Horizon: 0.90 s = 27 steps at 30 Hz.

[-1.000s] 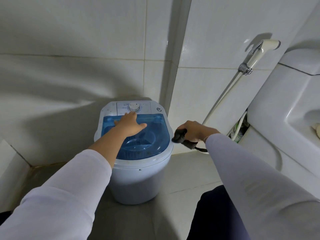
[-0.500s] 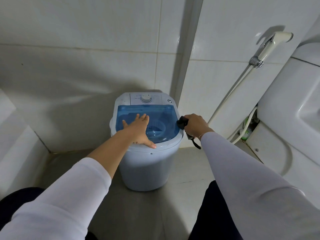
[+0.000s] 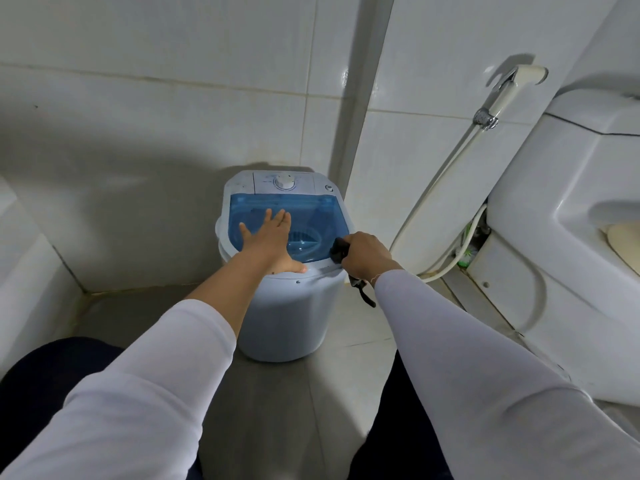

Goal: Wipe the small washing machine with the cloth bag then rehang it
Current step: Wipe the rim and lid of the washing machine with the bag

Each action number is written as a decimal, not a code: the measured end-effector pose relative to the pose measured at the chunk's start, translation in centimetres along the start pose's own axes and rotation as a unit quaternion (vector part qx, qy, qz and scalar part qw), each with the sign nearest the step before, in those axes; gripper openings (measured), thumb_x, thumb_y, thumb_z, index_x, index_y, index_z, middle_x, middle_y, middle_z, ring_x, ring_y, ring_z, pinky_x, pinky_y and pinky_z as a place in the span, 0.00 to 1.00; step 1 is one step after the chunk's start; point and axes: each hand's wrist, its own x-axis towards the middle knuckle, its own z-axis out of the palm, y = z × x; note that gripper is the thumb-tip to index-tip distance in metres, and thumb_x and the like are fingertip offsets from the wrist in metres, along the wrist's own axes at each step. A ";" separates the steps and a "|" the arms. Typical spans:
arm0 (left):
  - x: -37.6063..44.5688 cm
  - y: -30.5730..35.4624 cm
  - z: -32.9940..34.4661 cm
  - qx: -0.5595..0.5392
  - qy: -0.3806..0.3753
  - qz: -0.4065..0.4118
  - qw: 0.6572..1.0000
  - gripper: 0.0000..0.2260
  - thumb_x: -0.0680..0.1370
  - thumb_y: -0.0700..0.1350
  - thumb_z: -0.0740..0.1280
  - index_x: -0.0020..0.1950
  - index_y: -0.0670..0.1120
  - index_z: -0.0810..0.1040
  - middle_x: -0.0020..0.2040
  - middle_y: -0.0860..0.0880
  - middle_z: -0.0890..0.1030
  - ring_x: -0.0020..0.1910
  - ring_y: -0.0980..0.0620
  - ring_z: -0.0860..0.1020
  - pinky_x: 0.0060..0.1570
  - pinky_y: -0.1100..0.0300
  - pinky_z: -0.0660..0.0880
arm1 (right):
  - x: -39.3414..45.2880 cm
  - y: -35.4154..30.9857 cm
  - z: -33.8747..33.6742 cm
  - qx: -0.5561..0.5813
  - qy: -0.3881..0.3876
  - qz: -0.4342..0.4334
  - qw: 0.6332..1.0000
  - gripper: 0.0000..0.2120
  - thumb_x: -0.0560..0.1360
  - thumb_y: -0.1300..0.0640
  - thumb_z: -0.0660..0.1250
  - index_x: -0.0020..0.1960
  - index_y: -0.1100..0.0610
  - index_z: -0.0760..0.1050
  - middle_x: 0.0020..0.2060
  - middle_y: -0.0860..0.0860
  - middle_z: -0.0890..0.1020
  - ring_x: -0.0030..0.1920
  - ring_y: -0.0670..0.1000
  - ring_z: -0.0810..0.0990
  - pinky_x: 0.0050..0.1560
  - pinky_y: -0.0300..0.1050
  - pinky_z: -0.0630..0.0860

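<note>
A small pale-blue washing machine [image 3: 294,317] with a clear blue lid and a white dial stands on the floor in the tiled corner. My left hand [image 3: 270,240] lies flat on the lid, fingers spread, thumb on the front rim. My right hand [image 3: 365,254] is closed around a bunched black cloth bag [image 3: 338,250], pressed against the machine's front-right rim. A black strap of the bag hangs below my wrist. Most of the bag is hidden inside my fist.
A white toilet [image 3: 568,237] stands close on the right. A bidet sprayer [image 3: 502,95] hangs on the wall, its hose [image 3: 433,188] running down beside the machine. Grey floor tiles [image 3: 277,410] lie in front. A low white ledge [image 3: 27,282] is at the left.
My left hand slid from the back of the lid toward its front rim. My right hand with the bag came from beside the machine onto its right rim. The view pulled back.
</note>
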 end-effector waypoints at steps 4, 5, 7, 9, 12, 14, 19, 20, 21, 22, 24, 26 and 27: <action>-0.9 -0.3 0.9 -0.011 0.033 -0.008 0.999 0.49 0.72 0.65 0.65 0.78 0.44 0.40 0.79 0.49 0.41 0.78 0.48 0.38 0.71 0.33 0.42 | -1.0 -1.3 0.4 -0.020 -0.006 -0.012 1.000 0.13 0.76 0.60 0.61 0.59 0.60 0.76 0.54 0.58 0.80 0.53 0.58 0.79 0.52 0.48 0.76; -1.1 -0.4 1.1 -0.023 0.039 -0.008 0.999 0.48 0.72 0.65 0.65 0.78 0.44 0.39 0.79 0.49 0.41 0.78 0.48 0.38 0.71 0.33 0.42 | -1.2 -1.6 0.5 -0.022 -0.008 -0.015 1.000 0.13 0.76 0.59 0.60 0.58 0.60 0.76 0.54 0.58 0.80 0.52 0.58 0.79 0.51 0.48 0.76; -1.6 -1.0 1.5 -0.053 0.043 -0.012 0.998 0.48 0.72 0.64 0.65 0.78 0.44 0.39 0.79 0.50 0.40 0.77 0.49 0.37 0.72 0.34 0.42 | -1.4 -2.1 0.8 -0.028 -0.011 -0.022 0.999 0.12 0.76 0.59 0.60 0.57 0.60 0.76 0.52 0.58 0.81 0.46 0.56 0.76 0.47 0.46 0.75; -2.0 -1.9 1.8 -0.080 0.049 -0.025 0.995 0.49 0.72 0.63 0.66 0.78 0.45 0.38 0.79 0.50 0.38 0.77 0.49 0.36 0.71 0.34 0.41 | -1.5 -2.6 1.0 -0.038 -0.012 -0.027 0.999 0.12 0.76 0.58 0.60 0.57 0.61 0.75 0.51 0.58 0.81 0.44 0.55 0.75 0.47 0.46 0.75; -2.9 -3.2 2.3 -0.116 0.073 -0.059 0.989 0.52 0.70 0.63 0.69 0.77 0.46 0.35 0.78 0.49 0.37 0.77 0.47 0.36 0.70 0.32 0.42 | -1.5 -3.4 1.4 -0.045 -0.019 -0.033 0.998 0.13 0.76 0.58 0.61 0.59 0.60 0.75 0.50 0.57 0.81 0.46 0.56 0.78 0.51 0.47 0.77; -3.4 -3.7 2.7 -0.161 0.086 -0.089 0.979 0.55 0.68 0.63 0.71 0.77 0.47 0.34 0.78 0.47 0.37 0.77 0.45 0.36 0.69 0.30 0.43 | -1.6 -4.0 1.6 -0.049 -0.023 -0.044 0.998 0.13 0.75 0.59 0.62 0.59 0.60 0.75 0.50 0.58 0.81 0.44 0.55 0.76 0.50 0.47 0.77; -3.8 -3.7 3.4 -0.240 0.104 -0.141 0.955 0.58 0.66 0.62 0.74 0.76 0.48 0.33 0.79 0.44 0.40 0.77 0.42 0.39 0.68 0.29 0.45 | -1.6 -5.1 2.2 -0.069 -0.024 -0.077 0.994 0.13 0.75 0.60 0.63 0.59 0.59 0.75 0.51 0.58 0.81 0.43 0.54 0.76 0.49 0.46 0.77; -3.9 -3.7 3.4 -0.248 0.111 -0.143 0.952 0.58 0.66 0.61 0.74 0.76 0.48 0.33 0.79 0.43 0.41 0.78 0.42 0.39 0.68 0.29 0.45 | -1.6 -5.4 2.3 -0.074 -0.026 -0.084 0.993 0.14 0.75 0.60 0.63 0.59 0.59 0.76 0.51 0.57 0.81 0.44 0.54 0.76 0.49 0.46 0.76; -3.9 -3.7 3.4 -0.256 0.118 -0.145 0.949 0.58 0.66 0.60 0.75 0.76 0.48 0.33 0.79 0.43 0.41 0.78 0.42 0.40 0.68 0.29 0.45 | -1.8 -5.6 2.3 -0.080 -0.028 -0.094 0.992 0.14 0.75 0.61 0.63 0.59 0.59 0.76 0.51 0.57 0.81 0.45 0.54 0.76 0.50 0.46 0.76; -4.0 -3.6 3.4 -0.263 0.125 -0.147 0.945 0.58 0.65 0.59 0.75 0.76 0.48 0.33 0.79 0.43 0.42 0.78 0.42 0.40 0.68 0.29 0.46 | -1.8 -5.8 2.3 -0.085 -0.035 -0.104 0.990 0.14 0.75 0.61 0.63 0.60 0.58 0.76 0.52 0.57 0.81 0.46 0.55 0.77 0.51 0.46 0.76; -4.2 -3.6 3.5 -0.280 0.135 -0.153 0.938 0.59 0.65 0.59 0.76 0.76 0.48 0.33 0.79 0.43 0.43 0.78 0.42 0.41 0.68 0.29 0.46 | -1.6 -5.7 2.0 -0.085 -0.070 -0.126 0.986 0.15 0.75 0.63 0.62 0.60 0.56 0.76 0.51 0.56 0.81 0.51 0.56 0.79 0.52 0.47 0.77; -4.6 -3.7 3.8 -0.304 0.145 -0.154 0.929 0.59 0.65 0.58 0.76 0.76 0.48 0.33 0.79 0.43 0.43 0.78 0.42 0.42 0.68 0.29 0.46 | -1.2 -5.3 1.0 -0.080 -0.114 -0.143 0.980 0.18 0.74 0.65 0.59 0.61 0.54 0.76 0.49 0.54 0.80 0.51 0.56 0.79 0.47 0.45 0.75; -4.8 -3.8 3.9 -0.319 0.150 -0.154 0.923 0.59 0.65 0.58 0.76 0.76 0.48 0.32 0.79 0.44 0.43 0.78 0.42 0.42 0.68 0.29 0.46 | -1.0 -5.1 0.1 -0.079 -0.121 -0.152 0.978 0.19 0.74 0.67 0.58 0.61 0.53 0.76 0.49 0.54 0.80 0.50 0.56 0.79 0.47 0.44 0.74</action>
